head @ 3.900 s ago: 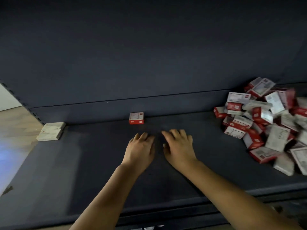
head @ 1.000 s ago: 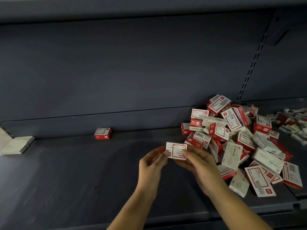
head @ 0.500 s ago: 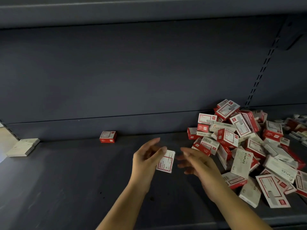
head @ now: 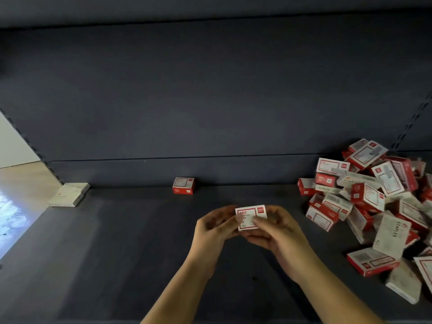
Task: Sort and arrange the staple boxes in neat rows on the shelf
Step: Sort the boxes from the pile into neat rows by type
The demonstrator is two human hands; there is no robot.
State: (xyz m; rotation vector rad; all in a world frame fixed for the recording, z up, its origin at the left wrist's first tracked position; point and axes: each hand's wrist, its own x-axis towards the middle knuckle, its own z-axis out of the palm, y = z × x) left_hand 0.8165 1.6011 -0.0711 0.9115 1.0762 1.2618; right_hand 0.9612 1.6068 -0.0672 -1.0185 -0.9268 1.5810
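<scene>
Head view, near to far. Left hand [head: 214,226] and right hand [head: 278,232]: brought together above the shelf [head: 117,253], both pinching one red-and-white box [head: 250,217], label side up. Heap of boxes [head: 378,206]: jumbled, right side of shelf. Single red box [head: 183,185]: upright against the back panel. Pale boxes [head: 69,194]: stacked, far left corner.

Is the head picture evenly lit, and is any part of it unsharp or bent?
Head view: dim overall, brightest at the left past the shelf end; the held box and pile of staple boxes are slightly soft, small print unreadable; wide-angle lens bows the shelf lines.
</scene>
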